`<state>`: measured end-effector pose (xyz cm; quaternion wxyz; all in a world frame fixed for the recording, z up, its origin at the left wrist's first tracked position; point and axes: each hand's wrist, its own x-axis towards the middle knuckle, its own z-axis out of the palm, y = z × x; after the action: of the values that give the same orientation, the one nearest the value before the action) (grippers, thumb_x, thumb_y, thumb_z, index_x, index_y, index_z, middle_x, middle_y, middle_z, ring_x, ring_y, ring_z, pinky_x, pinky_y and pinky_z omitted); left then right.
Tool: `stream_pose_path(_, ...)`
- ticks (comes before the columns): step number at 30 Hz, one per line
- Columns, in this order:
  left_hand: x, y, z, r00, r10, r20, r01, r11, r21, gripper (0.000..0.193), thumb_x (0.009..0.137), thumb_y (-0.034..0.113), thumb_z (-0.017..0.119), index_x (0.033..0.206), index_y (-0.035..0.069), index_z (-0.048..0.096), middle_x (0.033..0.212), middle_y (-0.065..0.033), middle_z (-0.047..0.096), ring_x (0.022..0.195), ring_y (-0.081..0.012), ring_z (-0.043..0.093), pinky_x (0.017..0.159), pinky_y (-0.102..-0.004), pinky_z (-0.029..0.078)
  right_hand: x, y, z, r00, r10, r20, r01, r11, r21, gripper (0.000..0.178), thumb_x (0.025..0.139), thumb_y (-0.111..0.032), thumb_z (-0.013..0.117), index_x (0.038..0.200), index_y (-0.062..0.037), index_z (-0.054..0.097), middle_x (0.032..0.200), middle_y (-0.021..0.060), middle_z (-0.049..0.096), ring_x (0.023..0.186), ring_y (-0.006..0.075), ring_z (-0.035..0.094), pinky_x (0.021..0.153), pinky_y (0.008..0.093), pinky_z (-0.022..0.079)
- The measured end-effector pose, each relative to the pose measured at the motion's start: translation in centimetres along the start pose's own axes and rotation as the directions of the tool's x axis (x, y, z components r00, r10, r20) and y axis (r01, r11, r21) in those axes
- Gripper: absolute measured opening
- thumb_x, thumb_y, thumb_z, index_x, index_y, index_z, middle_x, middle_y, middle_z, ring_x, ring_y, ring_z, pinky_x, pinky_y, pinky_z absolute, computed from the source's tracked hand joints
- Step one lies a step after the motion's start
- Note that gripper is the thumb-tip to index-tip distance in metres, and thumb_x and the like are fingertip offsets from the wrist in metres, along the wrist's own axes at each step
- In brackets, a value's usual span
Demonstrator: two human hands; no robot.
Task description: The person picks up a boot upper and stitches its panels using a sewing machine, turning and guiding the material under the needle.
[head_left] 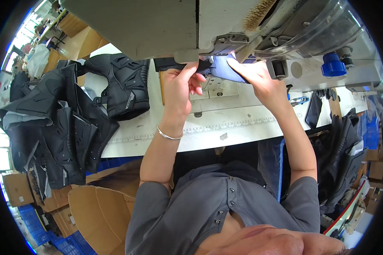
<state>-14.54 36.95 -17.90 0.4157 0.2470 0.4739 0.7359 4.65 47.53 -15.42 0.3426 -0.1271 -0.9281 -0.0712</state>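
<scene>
Under the head of a large pale sewing machine [157,25], a blue and black fabric piece [226,68] lies over the metal plate [220,88]. My left hand [181,87], with a silver bangle at the wrist, pinches the black part of this piece between thumb and forefinger; its other fingers are curled. My right hand [264,80] grips the blue end, its thumb on top. The machine's head hides part of the piece and the needle area. Left of my hands, a black boot-shaped upper [125,87] lies on the white table [217,134].
More black uppers [59,131] are heaped over the table's left end. A phone [313,110] and a small blue-handled tool [300,100] lie at the right. A blue knob [334,66] juts from the machine. Cardboard boxes [100,216] and blue crates [32,223] stand below left.
</scene>
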Motion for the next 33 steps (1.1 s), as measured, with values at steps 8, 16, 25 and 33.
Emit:
stream_pose_path(8, 1.0, 0.3, -0.8, 0.999, -0.018, 0.036, 0.015, 0.996, 0.087, 0.037, 0.085, 0.036, 0.066, 0.066, 0.004, 0.067, 0.053, -0.005, 0.059, 0.037, -0.0101, 0.05, 0.038, -0.0199, 0.031, 0.6, 0.6, 0.2, 1.0, -0.005, 0.001, 0.006, 0.998, -0.061, 0.046, 0.066, -0.002, 0.058, 0.107, -0.0184, 0.069, 0.085, 0.0061, 0.06, 0.078, 0.0221, 0.059, 0.061, 0.0322, 0.049)
stream_pose_path(16, -1.5, 3.8, -3.0, 0.982, 0.189, -0.017, -0.144, 0.802, 0.579, 0.048, 0.089, 0.041, 0.06, 0.065, -0.001, 0.063, 0.053, -0.0044, 0.058, 0.045, -0.0109, 0.053, 0.045, -0.0204, 0.037, 1.0, 1.8, 1.6, 0.965, -0.192, -0.178, 0.172, 0.978, -0.12, 0.021, 0.062, -0.005, 0.061, 0.081, -0.0106, 0.067, 0.077, 0.0055, 0.059, 0.074, 0.0236, 0.058, 0.062, 0.0343, 0.048)
stream_pose_path(25, -5.1, 11.1, -5.9, 0.709, 0.486, 0.511, -0.208, -0.548, 0.81, 0.046, 0.078, 0.03, 0.07, 0.12, 0.016, 0.059, 0.13, -0.004, 0.051, 0.129, -0.0299, 0.038, 0.108, -0.0519, 0.016, -1.6, 2.9, 7.1, 0.813, 0.559, -0.161, -0.55, 0.829, 0.097, 0.013, 0.083, -0.007, 0.055, 0.095, -0.0025, 0.055, 0.091, 0.011, 0.055, 0.098, 0.0286, 0.049, 0.09, 0.0404, 0.034)
stream_pose_path(33, -9.3, 12.8, -6.1, 0.828, 0.24, 0.506, -0.437, -0.289, 0.852, 0.048, 0.068, 0.032, 0.075, 0.113, 0.015, 0.065, 0.11, -0.0056, 0.065, 0.107, -0.0288, 0.056, 0.098, -0.0454, 0.035, -0.9, -8.8, 3.7, 0.644, 0.609, 0.464, -0.521, -0.095, 0.848, 0.022, 0.093, -0.021, 0.058, 0.088, 0.0008, 0.061, 0.075, -0.0059, 0.054, 0.07, 0.0022, 0.043, 0.061, 0.0199, 0.037)
